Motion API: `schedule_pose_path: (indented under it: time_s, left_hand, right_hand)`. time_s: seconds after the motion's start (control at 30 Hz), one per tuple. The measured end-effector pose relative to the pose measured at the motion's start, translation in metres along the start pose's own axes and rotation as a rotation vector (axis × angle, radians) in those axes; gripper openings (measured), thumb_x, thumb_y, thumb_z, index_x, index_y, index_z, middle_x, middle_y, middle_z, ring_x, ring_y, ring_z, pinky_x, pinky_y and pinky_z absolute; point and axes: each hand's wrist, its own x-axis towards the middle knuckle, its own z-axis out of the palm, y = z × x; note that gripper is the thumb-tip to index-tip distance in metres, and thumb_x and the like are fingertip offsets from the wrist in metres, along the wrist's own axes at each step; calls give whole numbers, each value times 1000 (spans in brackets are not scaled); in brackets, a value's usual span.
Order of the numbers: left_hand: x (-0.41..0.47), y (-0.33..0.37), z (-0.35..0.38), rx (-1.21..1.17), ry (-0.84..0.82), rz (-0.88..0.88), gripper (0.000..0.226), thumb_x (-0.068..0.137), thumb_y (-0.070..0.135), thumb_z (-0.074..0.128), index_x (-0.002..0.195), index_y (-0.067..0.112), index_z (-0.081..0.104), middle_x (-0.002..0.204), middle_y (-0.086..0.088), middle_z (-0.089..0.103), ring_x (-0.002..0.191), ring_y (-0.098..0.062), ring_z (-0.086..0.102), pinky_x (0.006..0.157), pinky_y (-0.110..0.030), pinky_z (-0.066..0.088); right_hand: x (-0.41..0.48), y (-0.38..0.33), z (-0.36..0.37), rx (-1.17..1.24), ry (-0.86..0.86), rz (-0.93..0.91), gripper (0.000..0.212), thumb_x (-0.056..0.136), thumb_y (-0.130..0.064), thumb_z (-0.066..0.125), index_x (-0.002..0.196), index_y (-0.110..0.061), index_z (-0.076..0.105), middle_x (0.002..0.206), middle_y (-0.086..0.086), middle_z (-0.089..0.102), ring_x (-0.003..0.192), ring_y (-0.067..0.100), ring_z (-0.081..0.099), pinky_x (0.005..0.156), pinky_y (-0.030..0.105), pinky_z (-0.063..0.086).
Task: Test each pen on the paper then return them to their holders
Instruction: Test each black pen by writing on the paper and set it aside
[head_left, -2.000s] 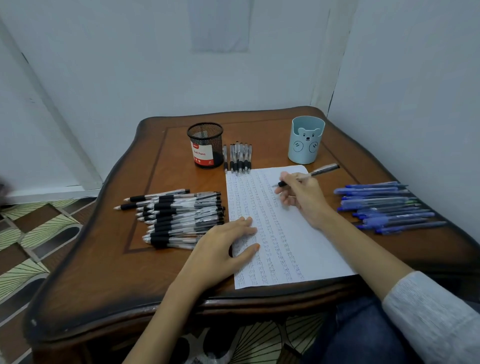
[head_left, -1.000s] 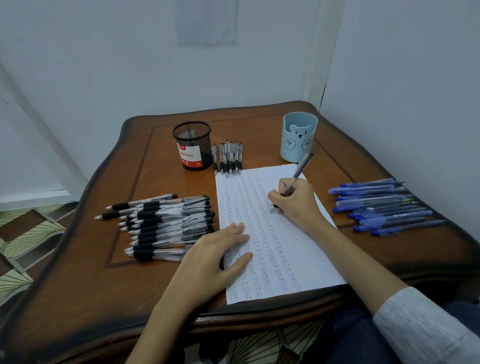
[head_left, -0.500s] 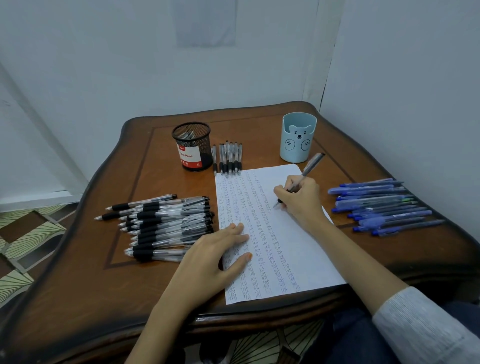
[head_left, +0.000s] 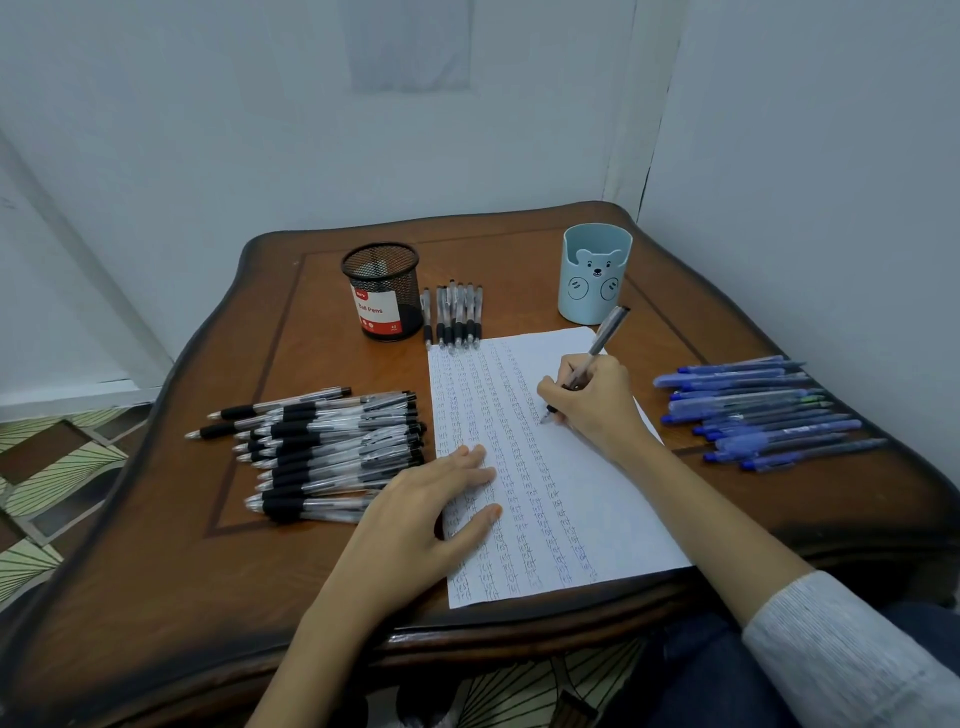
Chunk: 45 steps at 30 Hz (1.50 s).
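Head view.
- Pen (head_left: 607, 333): pinched in right hand (head_left: 597, 405) fingers, tip on paper (head_left: 587, 499), mid-tabletop (head_left: 311, 571).
- Left hand (head_left: 426, 514): fingers flat and spread, pinning the paper.
- Risk, I'd judge: the right forearm could sweep blue pens (head_left: 763, 410) off the right edge.
- Mesh holder (head_left: 382, 291) and bear cup (head_left: 595, 275), far edge: no pens protrude; insides unclear.

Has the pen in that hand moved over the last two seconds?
Yes. The pen has brought its tip down the paper toward the near edge, and its top now tilts toward the blue cup.
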Motion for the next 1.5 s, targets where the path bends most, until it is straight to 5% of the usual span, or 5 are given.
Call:
schedule_pose_path:
  time_s: [0.47, 0.63, 0.8, 0.97, 1.5]
  left_hand:
    - [0, -1, 1, -15, 8, 3, 55, 86, 62, 43, 129, 31, 58, 142, 21, 44, 131, 16, 29, 110, -18, 29]
    - [0, 0, 0, -11, 6, 0, 54, 86, 62, 43, 128, 32, 58, 141, 22, 44, 131, 17, 29, 110, -18, 29]
    - [0, 1, 0, -17, 6, -2, 54, 85, 62, 43, 128, 33, 58, 141, 23, 44, 130, 18, 28, 108, -13, 25]
    - [0, 0, 1, -23, 8, 0, 54, 85, 62, 44, 128, 32, 58, 141, 22, 44, 131, 17, 29, 110, -19, 30]
    - [1, -2, 1, -12, -5, 3, 53, 87, 62, 43, 129, 33, 58, 142, 22, 43, 131, 17, 27, 109, -14, 26]
  right_hand:
    - [1, 4, 3, -50, 26, -41, 34, 84, 1, 65, 57, -6, 45, 50, 8, 46, 40, 10, 53, 40, 17, 41]
    - [4, -3, -4, 330, 45, 193, 41, 95, -18, 58, 57, -9, 46, 50, 4, 48, 35, 8, 38, 34, 16, 26]
    - [3, -5, -5, 374, 64, 207, 30, 102, -43, 38, 95, -17, 51, 43, -4, 40, 33, 8, 32, 34, 17, 21]
    - [4, -3, -11, 381, 19, 183, 35, 104, -36, 37, 116, -10, 57, 42, -2, 40, 31, 9, 30, 34, 17, 22]
    - [-6, -6, -4, 12, -69, 9, 48, 97, -23, 56, 142, -12, 43, 50, 4, 56, 34, 6, 39, 36, 17, 34]
